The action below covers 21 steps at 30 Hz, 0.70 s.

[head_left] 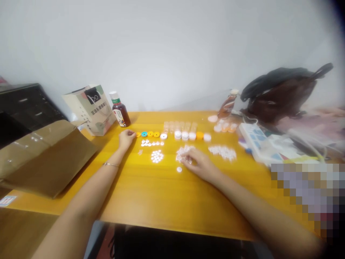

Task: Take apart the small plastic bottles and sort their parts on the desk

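At the left end of a row of caps, my left hand (pixel 127 139) has its fingers pinched at the edge of a yellow bottle cap (pixel 138 134). A teal cap (pixel 144 134), more yellow caps (pixel 153 134) and a white cap (pixel 163 136) continue that row. My right hand (pixel 201 163) reaches over a heap of small clear plastic pieces (pixel 185 150), its thumb and fingers apart. A round white piece (pixel 179 169) lies just below its fingertips. Nearby are a cluster of small white discs (pixel 157 156) and two short lines of white pieces (pixel 147 143).
Clear cylinders (pixel 180 127) stand behind stacked white caps (pixel 185 135). More clear pieces (pixel 223 152) lie to the right. Around the table are brown bottles (pixel 122 115), a paper gift bag (pixel 97 108), a brown paper bag (pixel 48 158), a power strip (pixel 257 144) and a dark bag (pixel 283 93).
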### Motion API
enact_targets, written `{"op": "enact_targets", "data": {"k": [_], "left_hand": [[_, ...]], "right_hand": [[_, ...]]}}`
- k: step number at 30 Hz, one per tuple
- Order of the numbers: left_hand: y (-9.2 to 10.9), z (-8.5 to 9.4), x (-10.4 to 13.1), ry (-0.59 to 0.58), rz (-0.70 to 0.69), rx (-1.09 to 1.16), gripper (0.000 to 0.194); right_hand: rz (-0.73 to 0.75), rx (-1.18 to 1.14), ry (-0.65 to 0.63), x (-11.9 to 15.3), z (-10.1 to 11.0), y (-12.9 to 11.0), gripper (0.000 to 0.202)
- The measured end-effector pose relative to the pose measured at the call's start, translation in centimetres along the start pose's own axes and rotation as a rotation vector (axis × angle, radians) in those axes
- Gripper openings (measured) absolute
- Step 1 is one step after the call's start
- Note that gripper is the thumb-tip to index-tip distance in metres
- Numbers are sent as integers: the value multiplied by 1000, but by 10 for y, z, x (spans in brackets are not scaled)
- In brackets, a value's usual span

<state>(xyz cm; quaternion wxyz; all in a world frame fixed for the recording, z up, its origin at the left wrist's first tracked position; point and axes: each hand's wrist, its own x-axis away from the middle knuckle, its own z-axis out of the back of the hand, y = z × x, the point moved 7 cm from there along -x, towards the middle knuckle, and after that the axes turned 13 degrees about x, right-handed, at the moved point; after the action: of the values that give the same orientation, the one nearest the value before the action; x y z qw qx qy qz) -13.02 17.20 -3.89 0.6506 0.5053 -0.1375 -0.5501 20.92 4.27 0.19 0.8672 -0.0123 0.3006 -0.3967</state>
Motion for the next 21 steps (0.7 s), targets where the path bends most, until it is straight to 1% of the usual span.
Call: {"op": "enact_targets", "data": {"k": [3, 5, 8, 9, 10, 11, 12, 13, 15, 17, 19, 21], "left_hand": [[6, 2, 3, 12, -28, 13, 24], [15, 4, 7, 33, -68, 24, 26], [37, 7, 18, 68, -167, 42, 26], [47, 6, 24, 66, -226, 46, 25], [60, 4, 32, 44, -315, 47, 24], [74, 0, 41, 1, -414, 46, 23], [87, -7, 52, -66, -512, 44, 21], [100, -15, 65, -158, -606, 41, 21], [124, -31, 95, -357, -782, 28, 23], [144, -47, 129, -562, -951, -23, 25], [156, -58, 158, -710, -1030, -59, 27], [165, -63, 181, -771, -1085, -78, 31]], "right_hand": [[-26, 21, 12, -1, 3, 7, 13], [-61, 51, 52, -2, 9, 18, 14], [-158, 128, 150, -2, 24, 47, 15], [-209, 165, 190, -1, 30, 60, 15], [-269, 206, 230, 1, 36, 75, 16], [-332, 246, 264, 4, 41, 91, 18], [-383, 285, 283, 6, 45, 105, 20], [-423, 323, 307, 9, 49, 119, 23], [-455, 400, 331, 11, 52, 139, 27], [-480, 487, 316, 11, 52, 155, 32], [-532, 573, 265, 6, 51, 168, 37], [-610, 647, 211, 0, 51, 179, 41]]}}
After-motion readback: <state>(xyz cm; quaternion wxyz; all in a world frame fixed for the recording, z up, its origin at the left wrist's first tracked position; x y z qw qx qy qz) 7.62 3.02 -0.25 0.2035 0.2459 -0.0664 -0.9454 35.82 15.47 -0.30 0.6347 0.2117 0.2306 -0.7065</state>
